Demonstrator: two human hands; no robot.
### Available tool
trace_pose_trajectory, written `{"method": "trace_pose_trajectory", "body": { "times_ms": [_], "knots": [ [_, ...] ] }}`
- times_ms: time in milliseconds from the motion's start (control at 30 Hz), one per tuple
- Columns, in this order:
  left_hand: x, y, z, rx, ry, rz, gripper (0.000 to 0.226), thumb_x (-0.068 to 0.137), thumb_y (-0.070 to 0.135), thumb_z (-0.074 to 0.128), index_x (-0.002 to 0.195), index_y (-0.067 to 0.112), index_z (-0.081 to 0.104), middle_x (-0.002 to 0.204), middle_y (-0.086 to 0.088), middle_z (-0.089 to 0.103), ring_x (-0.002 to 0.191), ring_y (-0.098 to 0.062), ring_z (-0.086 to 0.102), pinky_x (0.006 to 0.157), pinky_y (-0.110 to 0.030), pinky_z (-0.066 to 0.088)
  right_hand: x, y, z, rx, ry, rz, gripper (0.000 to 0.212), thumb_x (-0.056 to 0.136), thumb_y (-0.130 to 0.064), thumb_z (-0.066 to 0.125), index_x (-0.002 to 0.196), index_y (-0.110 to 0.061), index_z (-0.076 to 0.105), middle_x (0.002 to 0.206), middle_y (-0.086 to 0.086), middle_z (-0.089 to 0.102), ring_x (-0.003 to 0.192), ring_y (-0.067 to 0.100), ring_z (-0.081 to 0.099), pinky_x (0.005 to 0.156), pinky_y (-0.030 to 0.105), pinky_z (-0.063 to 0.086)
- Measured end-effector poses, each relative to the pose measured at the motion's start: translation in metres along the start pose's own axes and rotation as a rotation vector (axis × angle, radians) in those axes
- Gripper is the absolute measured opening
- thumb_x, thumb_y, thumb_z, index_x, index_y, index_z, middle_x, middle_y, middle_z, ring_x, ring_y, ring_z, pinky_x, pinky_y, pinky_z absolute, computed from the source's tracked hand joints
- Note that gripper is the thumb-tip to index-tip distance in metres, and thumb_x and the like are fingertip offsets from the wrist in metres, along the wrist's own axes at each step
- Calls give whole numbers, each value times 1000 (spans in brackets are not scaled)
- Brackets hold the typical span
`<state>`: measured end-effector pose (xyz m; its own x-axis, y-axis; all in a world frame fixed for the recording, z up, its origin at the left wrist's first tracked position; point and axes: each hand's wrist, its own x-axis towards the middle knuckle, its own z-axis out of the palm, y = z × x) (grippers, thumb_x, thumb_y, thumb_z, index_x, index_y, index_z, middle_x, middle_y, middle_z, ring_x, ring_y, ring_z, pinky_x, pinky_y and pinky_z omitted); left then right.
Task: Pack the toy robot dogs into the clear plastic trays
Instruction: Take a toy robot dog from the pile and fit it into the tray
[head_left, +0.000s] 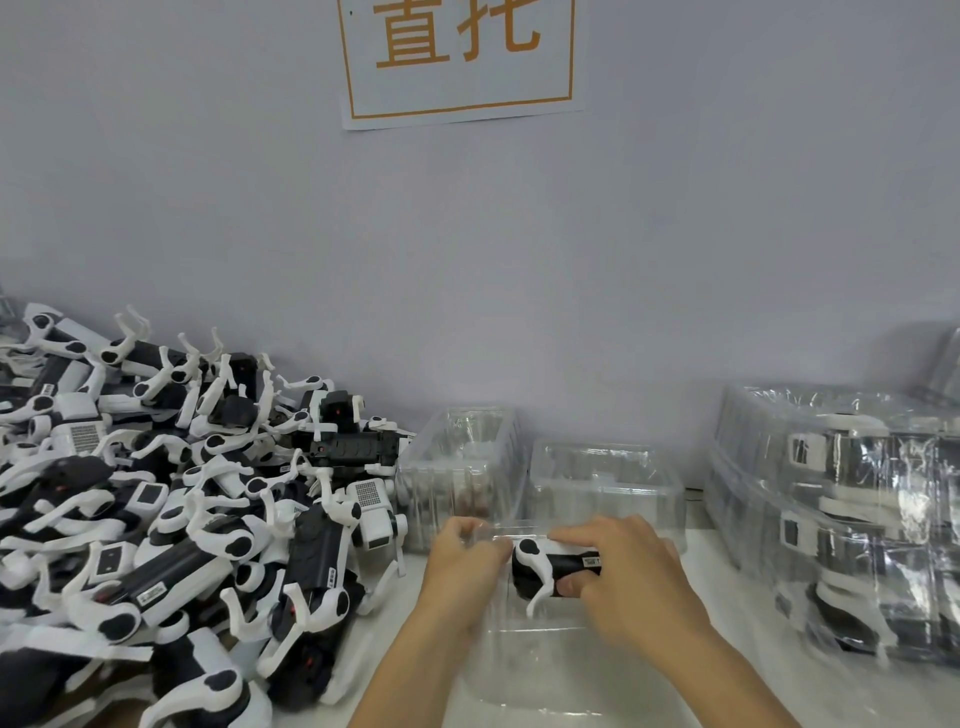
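A black-and-white toy robot dog (551, 567) lies on its side over a clear plastic tray (535, 660) in front of me. My right hand (631, 577) grips the dog's body, fingers over its top and thumb under it. My left hand (464, 558) pinches the tray's far left rim, just left of the dog. A big heap of loose robot dogs (171, 514) covers the table's left side.
Two stacks of empty clear trays (460, 467) (605, 478) stand against the wall behind my hands. At the right sit stacked trays with packed dogs (852, 514). A white sign with orange characters (460, 57) hangs on the wall. The white tabletop (727, 597) shows between the stacks.
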<state>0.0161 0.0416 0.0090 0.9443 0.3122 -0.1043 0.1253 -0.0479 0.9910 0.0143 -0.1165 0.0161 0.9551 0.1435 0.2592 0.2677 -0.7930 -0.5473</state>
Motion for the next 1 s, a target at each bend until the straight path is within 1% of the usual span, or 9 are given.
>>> {"method": "trace_pose_trajectory", "body": {
  "times_ms": [167,300,433,567,633,733,833,933,1000],
  "knots": [
    [-1,1,1,15,12,-43,25,87,10,65,108,21,58,100,1,63,78,-14,56,53,-26,38,-1,0,0,-10,12,5,26,83,-23,69,103,-39,67,92,-13,53,93,18,37,79,32,35],
    [0,-1,4,71,69,-44,27,85,3,58,102,24,59,95,-2,67,80,-20,62,68,-33,48,-1,0,2,-41,19,-3,29,82,-23,70,103,-43,66,93,-16,53,99,18,41,84,33,40],
    [2,-3,4,74,69,-47,27,84,4,59,101,25,60,96,-3,68,82,-22,65,67,-34,50,1,2,3,-20,40,-4,29,81,-24,72,100,-46,67,87,-21,43,94,13,34,80,31,34],
    [3,-7,4,66,75,-44,24,85,8,62,102,26,61,96,-2,70,87,-24,69,76,-38,56,3,2,1,-47,53,-107,26,86,-37,69,109,-49,67,105,-25,55,109,6,40,87,28,23],
    [3,-8,4,56,78,-39,23,85,10,63,101,25,62,95,-3,71,86,-23,70,74,-37,56,4,2,0,-31,86,-141,17,85,-51,65,103,-52,66,102,-26,58,108,4,41,85,29,21],
    [3,-7,5,64,81,-38,22,85,11,62,100,27,61,94,-2,71,86,-23,70,76,-39,57,4,1,1,-45,43,-180,11,82,-68,60,92,-72,58,98,-30,55,104,-2,37,84,31,21],
    [2,-6,5,93,75,-29,22,86,12,60,100,29,59,96,-1,69,88,-21,68,80,-39,56,5,3,1,-42,6,-162,22,80,-66,66,82,-82,51,102,-32,52,107,-2,36,88,31,22],
    [1,-5,4,125,34,-25,20,88,15,58,103,29,55,102,-1,67,94,-22,66,84,-40,55,6,4,1,-65,4,-149,22,80,-64,68,89,-78,54,103,-31,51,107,0,36,86,30,22],
    [0,-3,3,122,1,-34,18,89,21,59,105,28,54,106,-1,65,100,-22,63,88,-40,52,6,4,1,-63,6,-146,22,80,-64,68,79,-80,53,102,-30,51,106,0,36,86,30,22]
  ]
}}
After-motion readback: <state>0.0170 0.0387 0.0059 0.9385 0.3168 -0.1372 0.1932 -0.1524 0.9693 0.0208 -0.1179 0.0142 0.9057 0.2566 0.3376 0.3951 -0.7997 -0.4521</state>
